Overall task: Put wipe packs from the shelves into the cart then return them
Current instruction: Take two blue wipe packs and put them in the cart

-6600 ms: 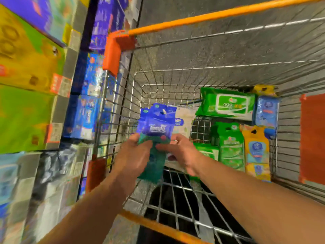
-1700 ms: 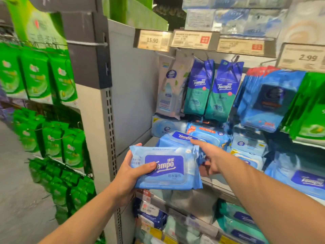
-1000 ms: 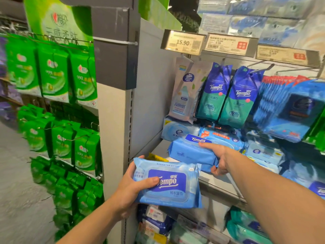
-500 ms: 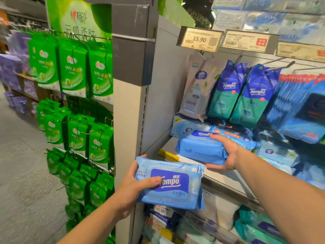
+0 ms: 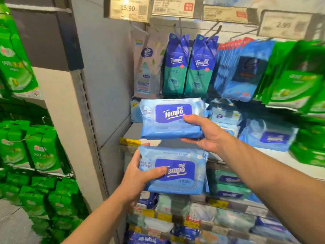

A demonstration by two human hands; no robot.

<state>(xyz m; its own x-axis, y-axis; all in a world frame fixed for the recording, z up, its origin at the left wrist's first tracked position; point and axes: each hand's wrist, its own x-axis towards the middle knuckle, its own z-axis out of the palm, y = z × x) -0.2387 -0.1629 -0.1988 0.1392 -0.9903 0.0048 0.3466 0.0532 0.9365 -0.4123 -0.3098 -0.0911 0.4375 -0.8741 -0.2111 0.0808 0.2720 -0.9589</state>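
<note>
Right hand (image 5: pixel 205 133) grips upper blue Tempo pack (image 5: pixel 171 118) by its right end, thumb on top, pack held in front of shelf (image 5: pixel 288 161); left hand (image 5: pixel 139 175) grips lower blue Tempo pack (image 5: pixel 175 170) at left edge, thumb across label; packs one above other, apart; teal hanging pouches (image 5: pixel 188 67) behind; green packs (image 5: pixel 295 85) at right.

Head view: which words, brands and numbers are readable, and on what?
"Tempo": upper light-blue soft wipe pack, in right hand.
"Tempo": lower light-blue soft wipe pack, in left hand.
"Tempo", "99.9%": two hanging blue-green pouches.
"Vinda": pale hanging pouch.
"15.90": left price tag.
"2.99": blurred right price tag.
Other text: unreadable.
</note>
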